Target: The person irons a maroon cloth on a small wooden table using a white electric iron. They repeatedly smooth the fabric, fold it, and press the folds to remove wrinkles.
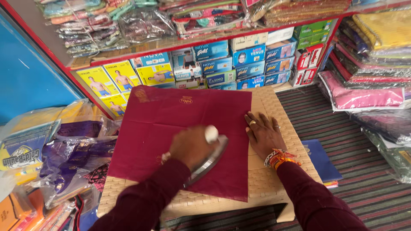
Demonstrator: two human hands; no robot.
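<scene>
Head view: left hand (190,147) grips a metal iron (209,160) on smooth maroon cloth (171,124); right hand (263,134), at 3 o'clock, lies flat, fingers spread, on the woven table (265,179).

A maroon cloth (171,128) lies flat on the woven table, a metal iron (209,160) resting on it.

The cloth (180,137) is plain maroon with a small gold motif near its far edge. The iron (208,159) is silver-grey with a white knob. The stool (265,179) has a tan basket-weave pattern. The sleeves (317,201) are maroon, and the wristband (278,157) is orange, red and white. The rug (364,171) has dark stripes in green, red and grey. The boxes (239,60) are blue and yellow. The wall (25,77) is blue.
</scene>
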